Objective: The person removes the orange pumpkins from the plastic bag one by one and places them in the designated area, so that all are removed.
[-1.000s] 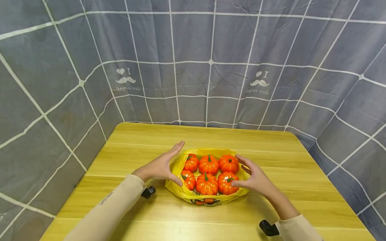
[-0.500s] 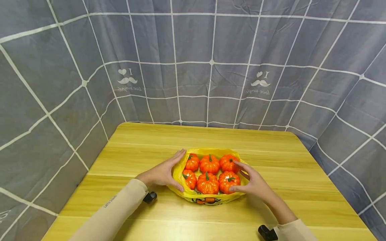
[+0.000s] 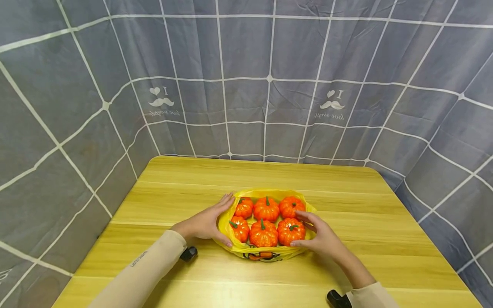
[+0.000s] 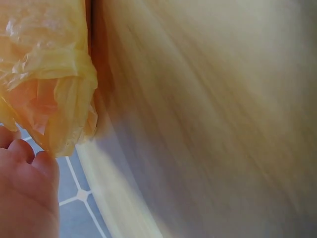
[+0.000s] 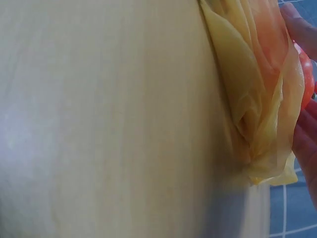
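Six pumpkins (image 3: 263,235) sit in the bag (image 3: 290,253) on the worktop (image 3: 246,284); my left grip (image 3: 205,223) lies spread against it; whether my right grip (image 3: 323,237) clasps one, I can't tell. Snagged plastic could tip everything.

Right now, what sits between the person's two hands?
In the head view, a yellow bag holding six orange pumpkins lies between the left hand and the right hand.

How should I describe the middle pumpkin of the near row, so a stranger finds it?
On the wooden table lies a yellow bag with six pumpkins. In its near row, the middle pumpkin alone sits between two others.
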The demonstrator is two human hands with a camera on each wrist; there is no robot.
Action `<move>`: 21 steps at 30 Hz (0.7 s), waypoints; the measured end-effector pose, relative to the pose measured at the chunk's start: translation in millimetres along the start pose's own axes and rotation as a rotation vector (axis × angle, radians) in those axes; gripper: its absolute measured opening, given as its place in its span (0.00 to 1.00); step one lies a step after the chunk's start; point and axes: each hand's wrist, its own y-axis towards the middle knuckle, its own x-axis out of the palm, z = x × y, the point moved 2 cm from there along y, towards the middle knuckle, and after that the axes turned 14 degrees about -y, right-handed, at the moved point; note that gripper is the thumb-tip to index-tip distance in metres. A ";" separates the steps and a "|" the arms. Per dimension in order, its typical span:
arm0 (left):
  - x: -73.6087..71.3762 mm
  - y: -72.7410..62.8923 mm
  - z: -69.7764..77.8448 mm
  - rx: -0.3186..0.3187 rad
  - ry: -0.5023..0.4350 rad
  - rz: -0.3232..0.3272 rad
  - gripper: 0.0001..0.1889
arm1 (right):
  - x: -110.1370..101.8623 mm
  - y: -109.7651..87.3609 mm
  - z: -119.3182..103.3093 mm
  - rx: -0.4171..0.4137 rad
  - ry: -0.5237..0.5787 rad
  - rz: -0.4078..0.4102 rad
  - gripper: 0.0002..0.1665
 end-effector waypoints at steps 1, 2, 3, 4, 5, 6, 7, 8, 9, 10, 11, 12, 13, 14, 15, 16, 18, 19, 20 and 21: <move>-0.6 -0.9 -0.6 -0.003 0.002 0.002 0.73 | 0.8 0.1 0.7 -0.001 0.000 0.000 0.51; -1.2 -1.8 -1.3 -0.003 0.003 0.004 0.73 | 1.6 0.3 1.3 -0.001 0.002 -0.002 0.51; -1.7 -2.6 -2.0 -0.003 0.003 0.004 0.72 | 2.3 0.4 1.5 -0.005 0.000 -0.003 0.51; -2.3 -3.5 -2.5 -0.003 0.005 0.006 0.72 | 3.1 0.6 1.7 -0.011 -0.001 -0.002 0.51; -2.8 -4.2 -3.2 -0.009 0.009 0.006 0.72 | 3.9 0.8 1.8 -0.015 -0.004 -0.002 0.51; -3.3 -4.8 -3.6 -0.009 0.008 0.008 0.72 | 4.8 1.2 1.6 -0.021 -0.004 0.000 0.50; -3.8 -5.6 -4.2 -0.010 0.010 0.010 0.72 | 5.6 1.6 1.2 -0.025 -0.007 0.002 0.50; -4.1 -6.3 -4.5 -0.012 0.009 0.010 0.72 | 6.5 2.0 0.7 -0.029 -0.011 0.004 0.50; -4.6 -7.0 -4.7 -0.013 0.008 0.010 0.72 | 7.3 2.4 0.2 -0.030 -0.014 0.008 0.50; -5.1 -7.6 -5.0 -0.015 0.010 0.010 0.72 | 8.2 2.8 -0.2 -0.030 -0.018 0.010 0.50; -5.6 -8.3 -5.5 -0.019 0.011 0.009 0.73 | 9.0 3.0 -0.7 -0.026 -0.023 0.012 0.50; -6.2 -9.0 -5.8 -0.023 0.013 0.008 0.73 | 9.9 3.3 -1.1 -0.021 -0.026 0.010 0.49; -6.8 -9.7 -6.2 -0.019 0.013 0.010 0.73 | 10.7 3.4 -1.4 -0.013 -0.028 0.007 0.49; -7.5 -10.3 -6.7 -0.020 0.015 0.010 0.73 | 11.6 3.6 -1.7 -0.007 -0.026 0.004 0.49; -8.3 -11.0 -7.3 -0.020 0.017 0.010 0.73 | 12.5 3.9 -2.0 0.000 -0.023 0.001 0.49; -9.1 -11.7 -8.0 -0.021 0.021 0.011 0.73 | 13.5 4.1 -2.3 0.004 -0.022 -0.003 0.49; -10.8 -13.1 -9.1 -0.013 0.018 0.013 0.72 | 15.6 4.9 -3.2 0.010 -0.016 -0.008 0.48; -11.5 -13.9 -9.5 -0.009 0.016 0.014 0.72 | 16.7 5.4 -3.7 0.010 -0.013 -0.008 0.48; -12.3 -14.6 -9.8 -0.012 0.017 0.015 0.72 | 17.8 5.9 -4.3 0.010 -0.011 -0.009 0.48; -12.9 -15.6 -10.2 -0.009 0.014 0.016 0.72 | 19.0 6.4 -4.7 0.008 -0.011 -0.009 0.48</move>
